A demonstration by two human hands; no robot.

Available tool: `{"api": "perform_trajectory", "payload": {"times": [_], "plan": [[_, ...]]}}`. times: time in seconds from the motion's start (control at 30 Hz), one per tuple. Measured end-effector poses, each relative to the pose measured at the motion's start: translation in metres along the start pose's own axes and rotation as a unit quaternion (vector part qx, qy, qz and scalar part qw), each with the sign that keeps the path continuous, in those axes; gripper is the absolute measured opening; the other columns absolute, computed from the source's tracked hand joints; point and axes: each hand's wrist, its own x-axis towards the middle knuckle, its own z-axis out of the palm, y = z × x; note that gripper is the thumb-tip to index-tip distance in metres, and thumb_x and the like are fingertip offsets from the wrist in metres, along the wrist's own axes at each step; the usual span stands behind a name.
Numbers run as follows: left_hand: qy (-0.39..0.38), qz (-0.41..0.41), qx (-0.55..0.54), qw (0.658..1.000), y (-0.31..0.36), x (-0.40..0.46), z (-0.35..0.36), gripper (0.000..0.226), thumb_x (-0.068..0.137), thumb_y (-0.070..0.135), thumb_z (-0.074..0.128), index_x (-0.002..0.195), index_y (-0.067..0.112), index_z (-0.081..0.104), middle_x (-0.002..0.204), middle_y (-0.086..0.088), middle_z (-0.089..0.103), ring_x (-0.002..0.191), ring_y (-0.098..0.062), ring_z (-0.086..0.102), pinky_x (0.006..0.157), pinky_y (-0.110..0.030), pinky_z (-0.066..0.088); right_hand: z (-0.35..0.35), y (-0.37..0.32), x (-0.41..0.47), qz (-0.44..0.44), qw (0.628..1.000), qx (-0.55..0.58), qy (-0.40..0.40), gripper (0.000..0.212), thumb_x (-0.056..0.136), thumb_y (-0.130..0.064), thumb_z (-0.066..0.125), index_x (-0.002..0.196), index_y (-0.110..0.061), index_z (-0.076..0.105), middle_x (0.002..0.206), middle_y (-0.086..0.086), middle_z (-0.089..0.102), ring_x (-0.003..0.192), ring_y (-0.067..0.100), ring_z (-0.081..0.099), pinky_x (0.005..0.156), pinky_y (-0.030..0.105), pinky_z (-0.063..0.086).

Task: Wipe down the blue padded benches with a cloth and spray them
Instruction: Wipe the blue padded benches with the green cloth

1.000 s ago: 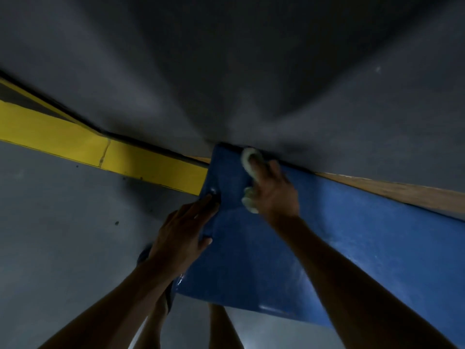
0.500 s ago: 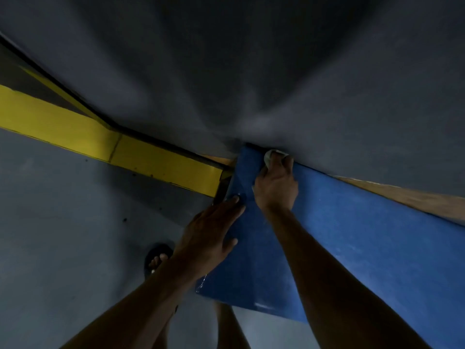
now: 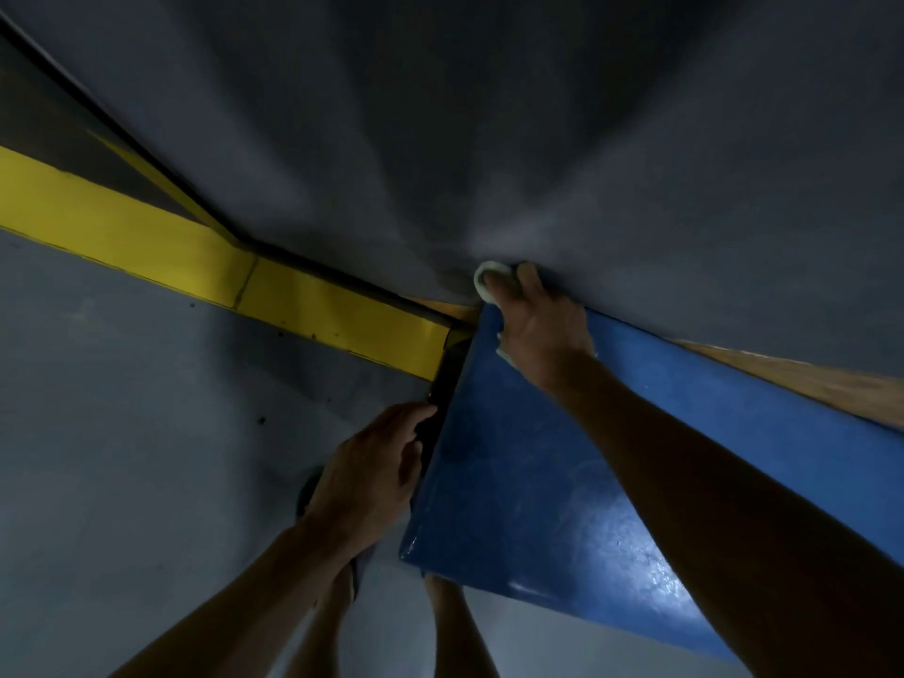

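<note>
Head view: right hand [image 3: 540,330] clutches cloth [image 3: 489,278] at bench [image 3: 538,482] far corner.
Cloth mostly hidden; left hand [image 3: 372,474] spread loosely on bench's end edge.

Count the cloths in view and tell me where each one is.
1. A small white cloth is bunched under the right hand, pressed at the far corner of the blue padded bench against the grey wall. The left hand holds none; others may lie out of view.

The bench [image 3: 538,482] lay at the right, its far edge against the wall [image 3: 489,139]. The right hand [image 3: 540,330] pressed a cloth [image 3: 486,281] onto its far left corner. The left hand [image 3: 372,472] rested at its left side, above the floor [image 3: 122,457].
</note>
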Motion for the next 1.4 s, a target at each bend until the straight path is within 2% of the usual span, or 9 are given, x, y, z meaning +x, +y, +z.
{"api": "perform_trajectory", "payload": {"times": [0.1,0.3,0.53,0.7,0.83,1.03,1.13,1.23,1.4], "plan": [[-0.002,-0.013,0.001,1.0,-0.002,-0.004,0.002,0.045,0.096,0.021,0.054,0.138,0.033,0.044,0.127,0.011,0.06,0.105,0.004,0.058,0.087,-0.019,0.053,0.0,-0.009,-0.023,-0.014,0.999,0.038,-0.015,0.073,0.079,-0.028,0.075,0.144,-0.03,0.04,0.142,0.009,0.038,0.101,0.034,0.06,0.074,0.042,0.054],[-0.001,-0.02,-0.014,1.0,-0.004,-0.008,0.003,0.041,0.096,0.021,0.053,0.135,0.03,0.048,0.129,0.013,0.058,0.102,0.005,0.058,0.085,-0.014,0.048,0.02,0.001,-0.073,-0.274,0.961,0.038,0.009,0.068,0.068,-0.036,0.073,0.131,-0.028,0.048,0.122,0.003,0.04,0.089,0.029,0.065,0.055,0.034,0.055],[0.005,-0.038,-0.02,0.999,-0.017,-0.019,0.003,0.036,0.096,0.018,0.05,0.13,0.03,0.055,0.127,0.015,0.06,0.097,0.001,0.062,0.084,-0.02,0.052,0.009,-0.01,-0.008,0.016,0.996,0.072,0.049,0.061,0.079,-0.023,0.072,0.135,-0.03,0.052,0.134,0.008,0.046,0.099,0.036,0.061,0.075,0.047,0.057],[-0.004,-0.047,-0.018,0.999,-0.019,-0.022,0.001,0.033,0.097,0.018,0.052,0.124,0.035,0.057,0.12,0.016,0.063,0.09,0.001,0.063,0.077,-0.021,0.054,0.042,-0.06,-0.121,-0.125,0.979,0.155,-0.046,0.05,0.082,-0.025,0.071,0.129,-0.036,0.055,0.133,-0.001,0.049,0.099,0.026,0.061,0.074,0.044,0.057],[-0.027,-0.044,-0.014,0.999,-0.02,-0.029,-0.006,0.031,0.096,0.017,0.052,0.125,0.029,0.058,0.117,0.013,0.064,0.098,0.001,0.062,0.085,-0.025,0.054,0.032,-0.04,-0.112,-0.284,0.956,0.055,-0.049,0.081,0.056,-0.036,0.087,0.128,-0.033,0.051,0.125,0.003,0.049,0.09,0.029,0.063,0.062,0.04,0.058],[-0.028,-0.066,-0.023,0.997,-0.026,-0.032,-0.013,0.033,0.096,0.013,0.052,0.124,0.028,0.058,0.111,0.016,0.063,0.093,0.006,0.06,0.08,-0.013,0.047,0.019,-0.034,-0.038,-0.03,0.998,0.04,0.041,0.057,0.059,-0.017,0.086,0.113,-0.023,0.068,0.122,0.013,0.059,0.088,0.038,0.065,0.065,0.045,0.055],[-0.034,-0.065,-0.019,0.997,-0.028,-0.032,-0.017,0.031,0.098,0.016,0.05,0.124,0.031,0.057,0.109,0.016,0.062,0.088,0.004,0.06,0.075,-0.016,0.051,0.029,-0.073,-0.085,-0.056,0.995,0.087,0.011,0.04,0.075,-0.012,0.069,0.114,-0.022,0.066,0.119,0.009,0.059,0.085,0.034,0.065,0.062,0.039,0.053],[-0.046,-0.084,-0.013,0.995,-0.031,-0.032,-0.023,0.028,0.1,0.021,0.046,0.121,0.034,0.057,0.112,0.016,0.063,0.09,-0.001,0.062,0.078,-0.026,0.055,0.036,-0.107,-0.158,-0.105,0.98,0.137,-0.1,0.039,0.081,-0.015,0.065,0.117,-0.025,0.058,0.117,0.003,0.06,0.092,0.024,0.065,0.071,0.035,0.054],[-0.038,-0.051,-0.018,0.998,-0.034,-0.04,-0.038,0.028,0.098,0.014,0.049,0.12,0.027,0.061,0.107,0.013,0.063,0.084,0.001,0.059,0.073,-0.015,0.048,0.031,-0.091,-0.14,-0.198,0.97,0.076,-0.12,0.05,0.082,-0.015,0.066,0.128,-0.03,0.052,0.134,0.003,0.05,0.106,0.03,0.06,0.08,0.046,0.054]]}}
